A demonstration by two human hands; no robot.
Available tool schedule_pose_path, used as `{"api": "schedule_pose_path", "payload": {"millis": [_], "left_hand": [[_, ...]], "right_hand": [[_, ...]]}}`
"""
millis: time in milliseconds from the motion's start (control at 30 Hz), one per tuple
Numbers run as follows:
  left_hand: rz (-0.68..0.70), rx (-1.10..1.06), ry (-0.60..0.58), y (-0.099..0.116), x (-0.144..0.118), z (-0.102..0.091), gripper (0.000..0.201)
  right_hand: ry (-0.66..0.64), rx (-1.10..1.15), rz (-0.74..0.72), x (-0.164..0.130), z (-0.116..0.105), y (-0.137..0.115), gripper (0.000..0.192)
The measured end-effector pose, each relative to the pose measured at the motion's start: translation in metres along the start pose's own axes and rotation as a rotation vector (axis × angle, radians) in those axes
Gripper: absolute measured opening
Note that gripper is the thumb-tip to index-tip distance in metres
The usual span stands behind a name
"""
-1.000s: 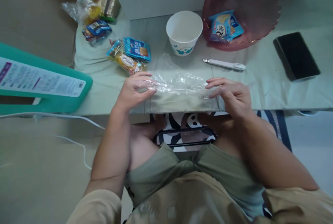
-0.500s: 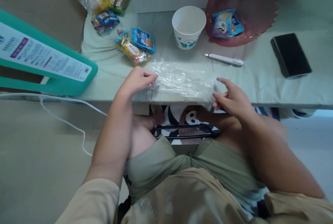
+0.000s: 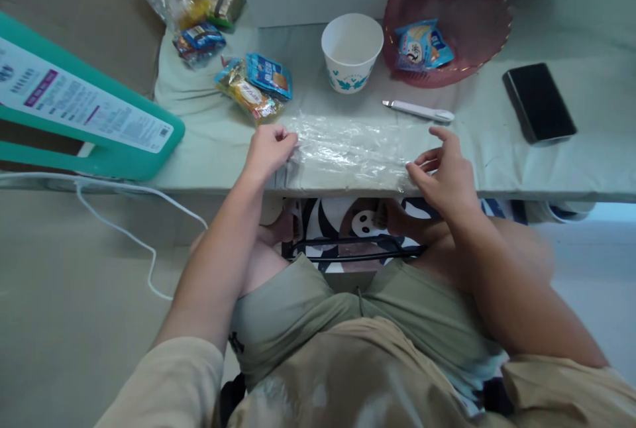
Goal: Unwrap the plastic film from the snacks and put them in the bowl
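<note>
A clear plastic bag (image 3: 350, 150) lies flat and crinkled along the front edge of the pale green table (image 3: 497, 163). My left hand (image 3: 268, 150) is closed on the bag's left end, fingers curled over the plastic. At the bag's right end, my right hand (image 3: 442, 173) pinches the corner between thumb and fingers, while its other fingers are spread. The bag looks empty.
Behind the bag stand a white paper cup (image 3: 352, 50) and a white utility knife (image 3: 418, 110). A red basket (image 3: 477, 37) holds a blue snack packet (image 3: 422, 44). More snack packets (image 3: 256, 87) lie at the left, a black phone (image 3: 539, 103) at the right, a teal box (image 3: 84, 116) at far left.
Both hands slid outward along the bag and took hold of its ends. The bag went from bunched to stretched flat and shifted a little away from me.
</note>
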State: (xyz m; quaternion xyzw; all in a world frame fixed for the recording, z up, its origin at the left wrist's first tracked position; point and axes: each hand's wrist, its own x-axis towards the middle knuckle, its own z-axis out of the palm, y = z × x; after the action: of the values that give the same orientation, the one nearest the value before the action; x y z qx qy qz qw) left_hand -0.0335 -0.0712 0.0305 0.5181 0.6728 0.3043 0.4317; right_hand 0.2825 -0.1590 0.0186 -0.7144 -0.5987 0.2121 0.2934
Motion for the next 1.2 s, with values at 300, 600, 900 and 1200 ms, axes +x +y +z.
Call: {"api": "schedule_pose_path", "payload": {"millis": [300, 600, 900, 1200], "left_hand": [[0.184, 0.052, 0.022, -0.026, 0.019, 0.0, 0.039], [0.383, -0.23, -0.437, -0.007, 0.024, -0.004, 0.032], [0.355, -0.364, -0.57, 0.006, 0.018, 0.013, 0.039], [0.096, -0.775, -0.523, 0.017, 0.028, 0.027, 0.061]], "right_hand": [[0.149, -0.199, -0.213, 0.01, -0.025, -0.005, 0.067], [-0.406, 0.091, -0.475, 0.061, 0.012, -0.057, 0.089], [-0.79, 0.591, -0.133, 0.038, 0.038, -0.068, 0.096], [-0.515, 0.761, 0.045, 0.054, 0.046, -0.054, 0.018]]}}
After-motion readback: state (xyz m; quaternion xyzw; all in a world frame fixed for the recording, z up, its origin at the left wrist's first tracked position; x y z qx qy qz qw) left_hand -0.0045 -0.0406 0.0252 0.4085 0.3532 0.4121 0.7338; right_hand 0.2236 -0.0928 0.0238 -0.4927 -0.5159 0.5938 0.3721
